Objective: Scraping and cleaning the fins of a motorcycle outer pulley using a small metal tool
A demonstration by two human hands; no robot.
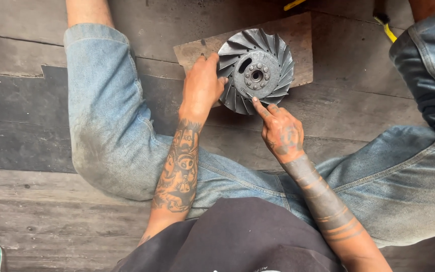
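Seated person working on a finned rotor, seen from above. At the bottom of the frame lies the dark shirt; above it both forearms run up toward the centre, flanked by bent knees in faded jeans (106,126).

Right hand (281,132), centre of frame: mostly curled, index finger extended, its tip on the lower edge of the rotor's hub. Whether something thin is pinched under that fingertip cannot be told. Left hand (201,86), just left of centre: fingers partly spread and laid against the rotor's left rim, steadying rather than enclosing it.

Rotor (256,70), upper centre: a dark grey metal wheel lying flat on a small board (298,38), which rests on the plank floor (36,201). Curved fins radiate around a flat round hub; the hub carries a central bore ringed by small holes or studs, and an oval slot to its upper left. The surface looks dull and dusty, without visible breaks.

Step in hand, as judged: the wheel is braced while a point on the hub edge is probed or picked at. The next move would seem to call for a firm left-hand hold against turning and fine fingertip control at the hub rim.

A yellow strip (389,31) lies at upper right.
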